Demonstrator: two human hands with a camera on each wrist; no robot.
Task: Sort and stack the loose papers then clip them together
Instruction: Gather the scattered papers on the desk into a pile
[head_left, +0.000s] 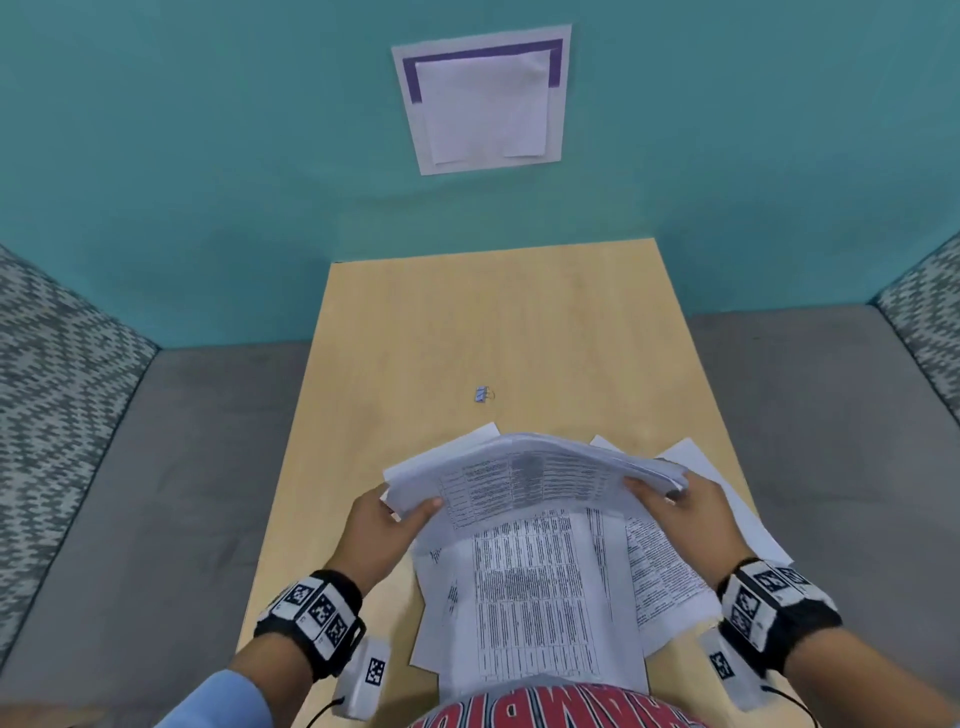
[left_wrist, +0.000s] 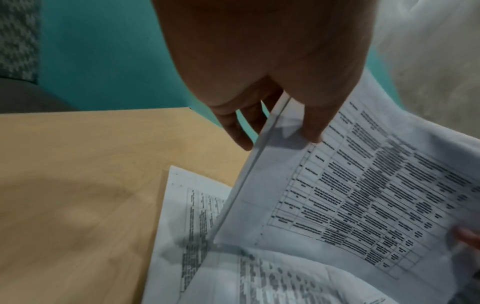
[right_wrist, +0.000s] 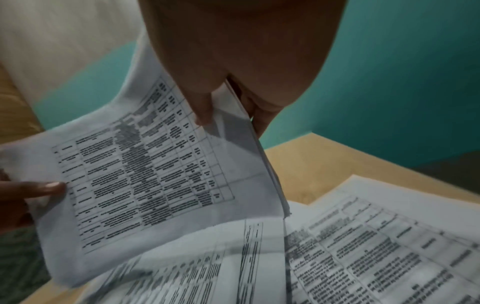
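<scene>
I hold a small stack of printed sheets (head_left: 530, 480) lifted above the table, bowed in the middle. My left hand (head_left: 387, 525) pinches its left edge, thumb on top; in the left wrist view the left hand (left_wrist: 270, 115) has the stack (left_wrist: 350, 195) between thumb and fingers. My right hand (head_left: 680, 512) pinches the right edge, and the right wrist view shows the right hand (right_wrist: 228, 107) with thumb over the stack (right_wrist: 155, 174). Several loose printed pages (head_left: 545, 597) lie fanned on the table below. A small blue binder clip (head_left: 483, 395) lies farther out on the table.
The light wooden table (head_left: 467, 322) runs up to a teal wall carrying a taped white sheet (head_left: 483, 101). Grey carpet (head_left: 208, 441) lies on both sides of the table, with patterned panels at the far left and right.
</scene>
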